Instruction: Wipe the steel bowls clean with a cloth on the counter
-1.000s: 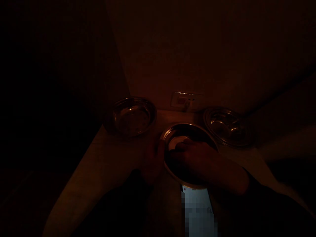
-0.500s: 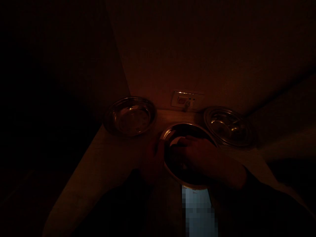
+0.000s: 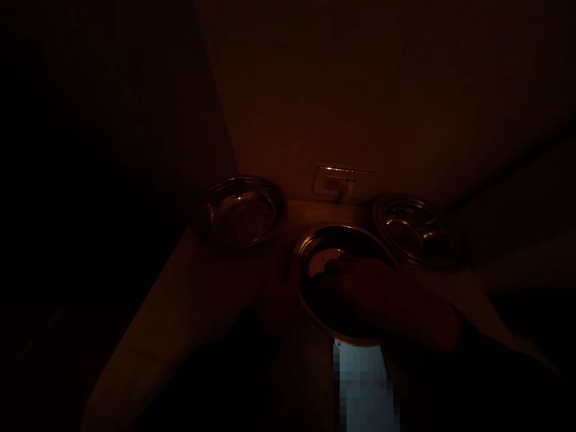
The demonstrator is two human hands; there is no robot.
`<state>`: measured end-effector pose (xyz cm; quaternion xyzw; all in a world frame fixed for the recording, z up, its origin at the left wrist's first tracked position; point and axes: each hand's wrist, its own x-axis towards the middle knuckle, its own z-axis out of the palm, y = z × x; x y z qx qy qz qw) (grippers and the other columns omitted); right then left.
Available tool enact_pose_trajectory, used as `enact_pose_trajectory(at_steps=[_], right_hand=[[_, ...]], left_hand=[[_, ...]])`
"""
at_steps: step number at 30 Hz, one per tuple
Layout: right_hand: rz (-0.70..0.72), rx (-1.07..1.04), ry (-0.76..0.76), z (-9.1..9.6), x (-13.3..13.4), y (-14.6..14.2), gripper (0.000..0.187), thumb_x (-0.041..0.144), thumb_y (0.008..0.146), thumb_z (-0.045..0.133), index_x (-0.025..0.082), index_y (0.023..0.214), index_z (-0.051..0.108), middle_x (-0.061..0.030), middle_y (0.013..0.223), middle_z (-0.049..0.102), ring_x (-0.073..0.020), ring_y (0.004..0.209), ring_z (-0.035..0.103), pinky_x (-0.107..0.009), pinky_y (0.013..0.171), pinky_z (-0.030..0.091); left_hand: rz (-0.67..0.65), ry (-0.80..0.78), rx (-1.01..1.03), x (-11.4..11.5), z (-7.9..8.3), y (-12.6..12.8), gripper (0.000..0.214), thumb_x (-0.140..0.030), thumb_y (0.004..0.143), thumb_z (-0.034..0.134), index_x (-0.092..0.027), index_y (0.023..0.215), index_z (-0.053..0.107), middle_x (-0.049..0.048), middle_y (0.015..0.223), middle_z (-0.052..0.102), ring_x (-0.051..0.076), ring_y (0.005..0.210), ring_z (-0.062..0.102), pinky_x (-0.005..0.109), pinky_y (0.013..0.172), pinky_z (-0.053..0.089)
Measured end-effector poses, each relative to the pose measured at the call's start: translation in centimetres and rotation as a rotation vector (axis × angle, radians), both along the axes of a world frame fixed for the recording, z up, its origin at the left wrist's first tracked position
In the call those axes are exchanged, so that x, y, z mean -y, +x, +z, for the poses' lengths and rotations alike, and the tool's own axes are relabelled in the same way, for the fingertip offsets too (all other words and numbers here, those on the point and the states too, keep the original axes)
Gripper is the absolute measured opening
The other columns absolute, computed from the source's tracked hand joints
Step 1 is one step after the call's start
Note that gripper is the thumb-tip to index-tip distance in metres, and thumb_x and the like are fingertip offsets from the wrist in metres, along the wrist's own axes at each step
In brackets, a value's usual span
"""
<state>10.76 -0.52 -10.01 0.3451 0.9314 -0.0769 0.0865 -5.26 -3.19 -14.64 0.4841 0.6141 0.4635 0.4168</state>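
The light is very dim. A round metal bowl (image 3: pixel 346 228) stands in front of me, and my left hand (image 3: pixel 278 294) is closed on its left rim. Inside the bowl is my right hand (image 3: pixel 357 282), reaching in over the right side with its fingers bent downward. Against those fingers lies a pale, rounded lump (image 3: pixel 320 261), too dark to name. The fingertips and most of the bowl's contents are hidden in shadow.
A shallow metal dish (image 3: pixel 243 219) sits at the back left of the wooden table (image 3: pixel 148 336). At the back right lies a divided metal plate (image 3: pixel 414 231). A wall socket (image 3: pixel 335 182) with a plug is behind. A lit, pixelated screen (image 3: pixel 366 384) is below the bowl.
My right hand has shifted slightly right and down within the bowl, and more of the pale lump shows. My left hand stays at the rim.
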Motion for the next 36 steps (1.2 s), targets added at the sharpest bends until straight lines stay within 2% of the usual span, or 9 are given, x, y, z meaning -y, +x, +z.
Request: enact_pose_trajectory(at_steps=[3, 9, 15, 18, 21, 24, 29, 31, 36], right_hand=[[0.002, -0.017, -0.053, 0.0, -0.1, 0.1, 0.03, 0.018, 0.086, 0.051, 0.031, 0.111, 0.061, -0.0027, 0.106, 0.064, -0.0205, 0.092, 0.061, -0.03, 0.069, 0.047], [-0.186, 0.033, 0.119, -0.6, -1.7, 0.4, 0.035, 0.018, 0.088, 0.049, 0.027, 0.12, 0.057, -0.0079, 0.114, 0.061, -0.0233, 0.096, 0.061, -0.033, 0.073, 0.047], [0.025, -0.03, -0.057, 0.3, 0.0, 0.2, 0.028, 0.016, 0.087, 0.051, 0.03, 0.106, 0.064, -0.0026, 0.102, 0.064, -0.0188, 0.091, 0.06, -0.029, 0.071, 0.046], [0.001, -0.031, -0.088, 0.1, -0.1, 0.3, 0.027, 0.018, 0.086, 0.052, 0.032, 0.107, 0.064, -0.0013, 0.102, 0.064, -0.0188, 0.089, 0.061, -0.029, 0.068, 0.046], [-0.099, -0.024, -0.006, -0.4, -1.2, 0.5, 0.033, 0.021, 0.087, 0.051, 0.033, 0.117, 0.059, -0.0038, 0.114, 0.062, -0.0209, 0.092, 0.062, -0.032, 0.072, 0.047], [-0.153, 0.002, 0.081, -0.6, -1.6, 0.5, 0.035, 0.019, 0.088, 0.048, 0.027, 0.121, 0.057, -0.0084, 0.117, 0.061, -0.0231, 0.097, 0.061, -0.034, 0.076, 0.047], [0.018, -0.029, -0.032, -0.1, -0.1, 0.2, 0.028, 0.016, 0.085, 0.052, 0.028, 0.109, 0.063, -0.0038, 0.106, 0.064, -0.0204, 0.094, 0.061, -0.03, 0.072, 0.047], [0.032, -0.033, -0.074, 0.0, 0.0, 0.3, 0.027, 0.018, 0.086, 0.052, 0.03, 0.108, 0.063, -0.0024, 0.104, 0.064, -0.0192, 0.092, 0.061, -0.029, 0.069, 0.046], [-0.143, -0.006, 0.051, -0.4, -1.4, 0.7, 0.034, 0.019, 0.089, 0.048, 0.028, 0.12, 0.058, -0.0061, 0.115, 0.062, -0.0209, 0.097, 0.061, -0.033, 0.077, 0.046]], left_hand=[[-0.001, 0.0, 0.01, 0.1, 0.1, 0.0, 0.039, -0.027, 0.09, 0.04, -0.014, 0.122, 0.057, 0.0065, 0.121, 0.064, 0.018, 0.11, 0.058, 0.029, 0.095, 0.044], [-0.007, -0.01, -0.001, 0.0, 0.1, 0.0, 0.04, -0.027, 0.09, 0.04, -0.015, 0.124, 0.057, 0.0069, 0.122, 0.063, 0.019, 0.111, 0.058, 0.032, 0.096, 0.044], [0.003, -0.021, -0.004, 0.0, 0.1, -0.1, 0.038, -0.028, 0.09, 0.041, -0.016, 0.122, 0.058, 0.0058, 0.117, 0.066, 0.02, 0.107, 0.06, 0.033, 0.093, 0.046], [-0.026, 0.006, 0.014, 0.0, 0.2, -0.1, 0.038, -0.027, 0.09, 0.04, -0.016, 0.122, 0.058, 0.0048, 0.115, 0.067, 0.018, 0.105, 0.062, 0.029, 0.09, 0.048], [-0.026, 0.017, 0.012, 0.0, 0.2, -0.1, 0.038, -0.026, 0.09, 0.041, -0.015, 0.122, 0.058, 0.0043, 0.118, 0.065, 0.018, 0.108, 0.06, 0.029, 0.092, 0.047], [-0.026, 0.013, 0.005, -0.1, 0.2, -0.1, 0.039, -0.027, 0.09, 0.04, -0.014, 0.122, 0.058, 0.0051, 0.119, 0.065, 0.018, 0.109, 0.06, 0.029, 0.093, 0.046], [-0.026, -0.029, -0.008, -0.1, 0.2, -0.1, 0.04, -0.029, 0.09, 0.04, -0.014, 0.123, 0.058, 0.0065, 0.116, 0.066, 0.02, 0.106, 0.061, 0.031, 0.092, 0.046], [-0.031, -0.024, -0.001, -0.1, 0.2, -0.1, 0.04, -0.031, 0.09, 0.04, -0.016, 0.123, 0.057, 0.0058, 0.117, 0.066, 0.02, 0.107, 0.061, 0.031, 0.092, 0.046], [-0.03, 0.036, 0.03, 0.0, 0.1, -0.1, 0.038, -0.027, 0.089, 0.042, -0.017, 0.122, 0.059, 0.0041, 0.117, 0.066, 0.019, 0.108, 0.06, 0.031, 0.094, 0.046]])
